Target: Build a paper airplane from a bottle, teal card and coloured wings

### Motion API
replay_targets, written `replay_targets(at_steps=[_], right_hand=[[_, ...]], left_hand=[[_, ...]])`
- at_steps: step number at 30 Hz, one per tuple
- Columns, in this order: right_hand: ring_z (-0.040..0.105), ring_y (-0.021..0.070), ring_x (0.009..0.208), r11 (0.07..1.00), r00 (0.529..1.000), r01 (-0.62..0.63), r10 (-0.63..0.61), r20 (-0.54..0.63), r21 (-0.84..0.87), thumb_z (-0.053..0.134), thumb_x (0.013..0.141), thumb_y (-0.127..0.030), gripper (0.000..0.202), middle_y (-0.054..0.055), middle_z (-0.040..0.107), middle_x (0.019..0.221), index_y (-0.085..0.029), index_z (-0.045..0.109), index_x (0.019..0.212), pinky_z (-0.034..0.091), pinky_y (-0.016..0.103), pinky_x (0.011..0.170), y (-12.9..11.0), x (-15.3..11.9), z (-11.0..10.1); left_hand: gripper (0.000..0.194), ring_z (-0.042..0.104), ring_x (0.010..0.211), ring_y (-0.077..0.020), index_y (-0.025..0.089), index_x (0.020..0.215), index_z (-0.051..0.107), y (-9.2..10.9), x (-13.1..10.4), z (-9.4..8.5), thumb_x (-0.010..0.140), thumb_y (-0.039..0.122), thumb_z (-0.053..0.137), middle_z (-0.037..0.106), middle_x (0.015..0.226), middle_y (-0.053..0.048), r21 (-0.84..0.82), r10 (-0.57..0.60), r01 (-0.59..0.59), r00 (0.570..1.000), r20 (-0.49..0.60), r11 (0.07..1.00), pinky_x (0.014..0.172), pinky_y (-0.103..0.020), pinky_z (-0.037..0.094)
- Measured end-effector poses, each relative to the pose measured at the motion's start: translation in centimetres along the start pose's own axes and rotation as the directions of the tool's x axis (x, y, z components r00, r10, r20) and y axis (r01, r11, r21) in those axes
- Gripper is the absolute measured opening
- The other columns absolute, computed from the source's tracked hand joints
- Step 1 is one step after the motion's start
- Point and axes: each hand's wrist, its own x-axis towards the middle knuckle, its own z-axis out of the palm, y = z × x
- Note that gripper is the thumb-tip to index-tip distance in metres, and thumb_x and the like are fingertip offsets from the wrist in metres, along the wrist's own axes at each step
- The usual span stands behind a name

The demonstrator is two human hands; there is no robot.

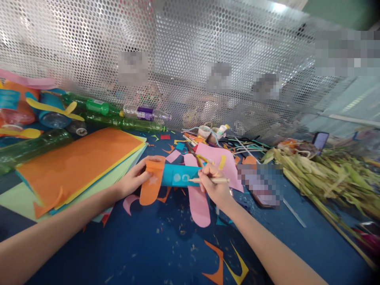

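A craft plane (pixel 169 174) with a blue body lies across the middle of the table, an orange piece at its left end and a long pink strip (pixel 199 209) under its right part. My left hand (pixel 137 177) grips the orange piece (pixel 152 189), which bears a pale star. Between the fingers of my right hand (pixel 216 185) is a light-coloured marker (pixel 218 180). Its tip touches the blue surface beside a pale outlined ring; a filled pale dot sits to the left of that ring. Yellow-handled scissors (pixel 202 159) lie just behind.
Stacked coloured sheets (pixel 86 166) lie left, with plastic bottles (pixel 145 126) behind them along a perforated metal screen (pixel 178 47). A phone (pixel 261 186) and dried husks (pixel 320 182) are at right. Orange offcuts (pixel 218 263) and other scraps litter the dark blue table (pixel 142 253).
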Motion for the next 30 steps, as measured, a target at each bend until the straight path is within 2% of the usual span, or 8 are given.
replay_targets(at_steps=[4,11,16,21,25,30], right_hand=[[0.043,0.0097,0.035,1.0,1.0,0.01,-0.01,0.016,-0.015,0.048,0.087,-0.027,0.027,-0.009,0.045,0.039,-0.023,0.034,0.065,0.036,0.022,0.044,0.07,-0.05,0.0],[0.046,0.0101,0.036,0.999,0.998,0.041,-0.04,0.039,-0.024,0.049,0.087,-0.027,0.026,-0.008,0.049,0.041,-0.023,0.036,0.066,0.041,0.023,0.046,0.25,-0.05,0.09],[0.049,0.0109,0.039,0.998,0.997,0.06,-0.058,0.06,-0.025,0.049,0.088,-0.027,0.025,-0.007,0.051,0.043,-0.023,0.036,0.066,0.042,0.024,0.048,0.09,-0.1,0.27],[0.048,0.0107,0.038,0.999,0.997,0.027,-0.025,0.072,-0.034,0.05,0.088,-0.03,0.025,-0.007,0.053,0.045,-0.023,0.038,0.067,0.039,0.023,0.045,-0.04,-0.23,0.39],[0.048,0.0102,0.037,0.999,0.996,0.004,-0.001,0.088,-0.037,0.05,0.089,-0.034,0.025,-0.006,0.055,0.047,-0.023,0.04,0.068,0.037,0.022,0.042,-0.16,-0.34,0.4],[0.051,0.011,0.042,0.996,0.997,0.04,-0.034,0.069,-0.08,0.049,0.09,-0.034,0.026,-0.005,0.056,0.049,-0.023,0.04,0.068,0.04,0.023,0.048,-0.39,-0.3,0.44]], left_hand=[[0.038,0.051,0.116,-0.0269,0.024,0.118,0.055,0.09,-0.02,0.0,0.083,0.036,0.045,0.06,0.121,-0.007,-0.015,-0.015,0.015,1.0,0.001,1.0,0.097,-0.041,0.044],[0.038,0.049,0.119,-0.028,0.023,0.118,0.054,0.53,0.11,0.17,0.084,0.037,0.043,0.062,0.116,-0.007,-0.018,-0.006,0.006,1.0,0.005,1.0,0.099,-0.042,0.042],[0.038,0.048,0.12,-0.0273,0.022,0.118,0.053,0.1,0.09,0.2,0.084,0.035,0.042,0.062,0.117,-0.007,-0.023,0.0,0.0,1.0,0.003,1.0,0.098,-0.041,0.043],[0.036,0.047,0.121,-0.0261,0.023,0.117,0.053,-0.11,0.13,0.25,0.085,0.035,0.041,0.062,0.117,-0.005,-0.022,0.0,0.0,1.0,0.018,1.0,0.101,-0.039,0.041],[0.037,0.051,0.117,-0.0264,0.023,0.117,0.053,-0.02,0.16,0.19,0.085,0.037,0.042,0.061,0.119,-0.006,-0.021,0.005,-0.004,1.0,0.014,1.0,0.096,-0.039,0.045],[0.043,0.056,0.111,-0.0265,0.021,0.122,0.052,-0.44,0.07,0.13,0.084,0.039,0.043,0.06,0.122,-0.009,-0.023,-0.042,0.042,0.999,0.004,0.999,0.094,-0.04,0.046]])
